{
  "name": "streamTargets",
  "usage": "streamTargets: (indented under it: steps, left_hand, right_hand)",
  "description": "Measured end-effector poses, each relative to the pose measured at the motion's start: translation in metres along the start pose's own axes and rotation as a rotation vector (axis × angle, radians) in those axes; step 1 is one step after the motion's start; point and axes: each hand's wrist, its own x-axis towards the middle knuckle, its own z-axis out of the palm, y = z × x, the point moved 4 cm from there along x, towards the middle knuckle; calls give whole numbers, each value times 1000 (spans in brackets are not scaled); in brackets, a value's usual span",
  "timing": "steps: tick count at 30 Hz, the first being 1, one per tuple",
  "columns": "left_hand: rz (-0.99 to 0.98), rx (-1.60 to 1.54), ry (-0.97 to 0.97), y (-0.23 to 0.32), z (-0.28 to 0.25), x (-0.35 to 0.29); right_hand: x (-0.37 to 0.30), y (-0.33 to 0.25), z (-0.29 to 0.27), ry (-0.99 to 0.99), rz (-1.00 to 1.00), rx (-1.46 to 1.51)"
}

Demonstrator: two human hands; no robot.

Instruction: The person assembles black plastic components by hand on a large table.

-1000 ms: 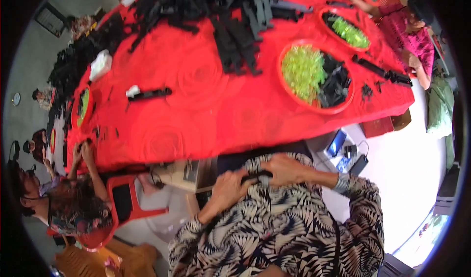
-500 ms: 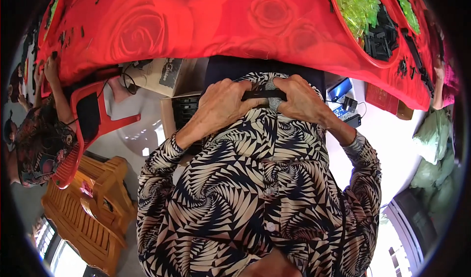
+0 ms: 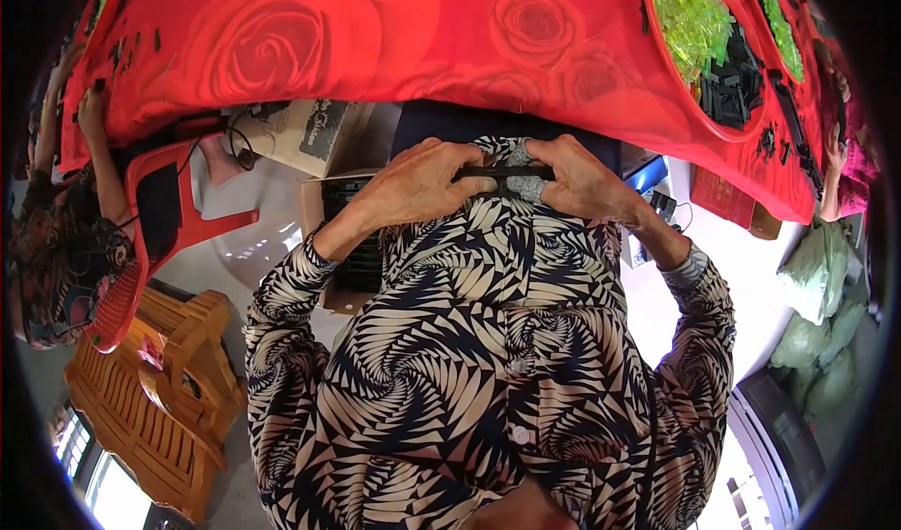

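Observation:
A narrow black strip-like part (image 3: 514, 171) spans the gap between my two hands, above my lap. At its left end, my left hand (image 3: 418, 185) is closed round it, thumb along the underside. My right hand (image 3: 584, 179) pinches the other end. A speckled grey wrap (image 3: 527, 189) covers what looks like the right thumb. The fingers hide both ends of the strip, and its exact kind cannot be made out. Beyond my hands hangs the edge of a red rose-patterned tablecloth (image 3: 375, 75).
On the table at right, a red basin (image 3: 741, 134) holds clear green pieces and black parts. Beside my left forearm, an open carton (image 3: 313, 206) contains black pieces. A cardboard box (image 3: 291, 141) and a red chair (image 3: 202, 220) are left. Co-workers' hands show at both sides.
My left hand has shifted slightly left, and the fingertips are farther apart along the strip. More of the grey wrap shows. The whole view has turned a little.

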Motion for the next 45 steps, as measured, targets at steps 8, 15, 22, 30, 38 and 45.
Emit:
streamTargets:
  steps: [8,15,22,30,38,45]
  left_hand:
    - [-3,-1,8,3,-1,0]
    - [-28,153,105,7,7,-5]
    - [-99,192,25,9,14,-6]
    - [-51,256,144,16,14,-7]
    - [61,132,97,2,2,-13]
    - [145,115,156,-1,-1,-10]
  right_hand:
    - [1,1,0,37,-41,-22]
    - [4,-14,0,-3,111,-46]
    - [-4,-33,1,83,142,-232]
    - [-4,-21,2,108,129,-231]
    - [3,-29,-7,46,-1,-256]
    - [1,-34,-12,101,-57,-215]
